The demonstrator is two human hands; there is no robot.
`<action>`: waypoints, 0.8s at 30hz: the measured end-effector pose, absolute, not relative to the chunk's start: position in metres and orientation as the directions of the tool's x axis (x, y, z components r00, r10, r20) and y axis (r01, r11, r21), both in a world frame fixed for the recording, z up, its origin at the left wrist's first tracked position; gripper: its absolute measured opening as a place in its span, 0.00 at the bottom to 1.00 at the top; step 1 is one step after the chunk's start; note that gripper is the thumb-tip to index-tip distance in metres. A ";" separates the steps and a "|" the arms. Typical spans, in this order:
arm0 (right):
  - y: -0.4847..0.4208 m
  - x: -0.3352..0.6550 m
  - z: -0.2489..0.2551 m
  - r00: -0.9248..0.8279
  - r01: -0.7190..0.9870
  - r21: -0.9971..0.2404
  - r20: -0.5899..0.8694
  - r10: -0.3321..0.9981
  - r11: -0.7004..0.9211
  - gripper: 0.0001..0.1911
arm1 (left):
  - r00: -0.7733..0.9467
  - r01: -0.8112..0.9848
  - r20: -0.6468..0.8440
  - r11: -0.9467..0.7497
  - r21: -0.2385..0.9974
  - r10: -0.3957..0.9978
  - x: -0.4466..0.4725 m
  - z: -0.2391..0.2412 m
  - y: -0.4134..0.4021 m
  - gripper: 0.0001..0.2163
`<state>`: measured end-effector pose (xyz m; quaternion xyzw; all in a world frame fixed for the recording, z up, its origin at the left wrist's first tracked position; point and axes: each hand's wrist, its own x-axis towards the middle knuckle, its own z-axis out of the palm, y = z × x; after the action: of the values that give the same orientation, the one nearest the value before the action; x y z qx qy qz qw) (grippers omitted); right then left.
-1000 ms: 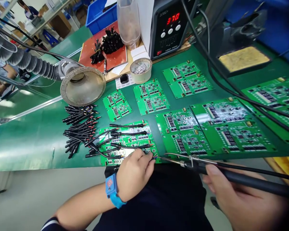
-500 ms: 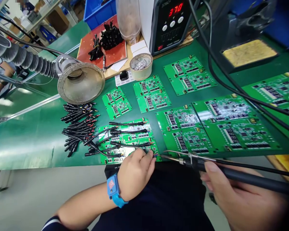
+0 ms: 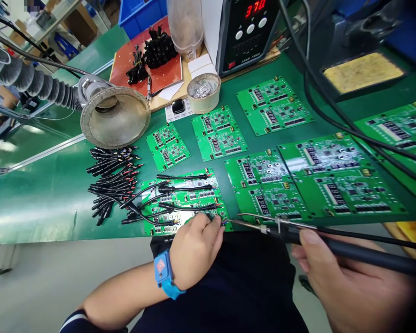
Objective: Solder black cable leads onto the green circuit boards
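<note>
My left hand point(image 3: 196, 247), with a blue wrist strap point(image 3: 164, 273), is closed at the near right corner of a green circuit board point(image 3: 213, 178). Its fingers pinch a short black cable, mostly hidden, with thin coloured wires point(image 3: 224, 222) showing past the fingertips. In my right hand point(image 3: 353, 282) is a soldering iron point(image 3: 287, 230) with a thin curved feed tube alongside. The iron's tip points left, close to those wires; whether it touches cannot be made out. Several black cables point(image 3: 190, 189) lie across the same board, their red wire ends at its right.
A pile of black cables point(image 3: 113, 185) lies left of the board, below a fume extractor hood point(image 3: 116, 118). More circuit boards point(image 3: 273, 105) spread behind and to the right. At the back stand a soldering station point(image 3: 249, 37) reading 370, a round tub point(image 3: 204, 95) and a yellow sponge point(image 3: 364, 71).
The view has shifted slightly. My right hand and the soldering iron sit a touch further right, the tip still near the wires. My left hand keeps its place.
</note>
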<state>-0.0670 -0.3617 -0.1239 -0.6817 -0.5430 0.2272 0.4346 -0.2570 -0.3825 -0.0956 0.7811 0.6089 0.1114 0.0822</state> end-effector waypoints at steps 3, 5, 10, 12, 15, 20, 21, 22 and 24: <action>-0.360 -0.068 -0.122 0.262 0.570 -0.822 0.207 0.942 0.022 0.05 | 0.232 0.933 0.059 -0.240 0.268 0.971 -0.258 -0.096 -0.383 0.12; -0.360 -0.068 -0.121 0.256 0.580 -0.814 0.206 0.944 0.020 0.05 | 0.237 0.931 0.047 -0.240 0.274 0.970 -0.258 -0.096 -0.384 0.12; -0.359 -0.070 -0.117 0.265 0.556 -0.831 0.197 0.944 0.017 0.05 | 0.243 0.933 0.030 -0.242 0.266 0.970 -0.258 -0.094 -0.382 0.12; -0.358 -0.070 -0.116 0.270 0.558 -0.830 0.198 0.942 0.015 0.06 | 0.246 0.940 0.020 -0.243 0.240 0.969 -0.257 -0.092 -0.381 0.12; -0.358 -0.071 -0.116 0.266 0.547 -0.837 0.189 0.945 0.014 0.06 | 0.247 0.956 0.002 -0.244 0.165 0.969 -0.255 -0.089 -0.381 0.11; -0.357 -0.071 -0.114 0.219 0.570 -0.817 0.251 0.943 0.085 0.06 | 0.277 0.961 -0.004 -0.277 0.008 0.961 -0.249 -0.088 -0.382 0.11; -0.357 -0.071 -0.114 0.199 0.578 -0.808 0.273 0.941 0.113 0.06 | 0.280 0.960 0.001 -0.280 -0.013 0.960 -0.248 -0.088 -0.382 0.11; -0.357 -0.071 -0.114 0.182 0.581 -0.801 0.299 0.937 0.143 0.05 | 0.282 0.959 0.004 -0.282 -0.029 0.959 -0.246 -0.087 -0.382 0.11; -0.357 -0.070 -0.115 0.145 0.579 -0.791 0.338 0.930 0.197 0.04 | 0.290 0.956 -0.004 -0.290 -0.046 0.957 -0.244 -0.085 -0.382 0.11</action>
<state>-0.0700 -0.3571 -0.1151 -0.6035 -0.6249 0.1926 0.4562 -0.2435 -0.3818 -0.0853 0.8029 0.5957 -0.0152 -0.0174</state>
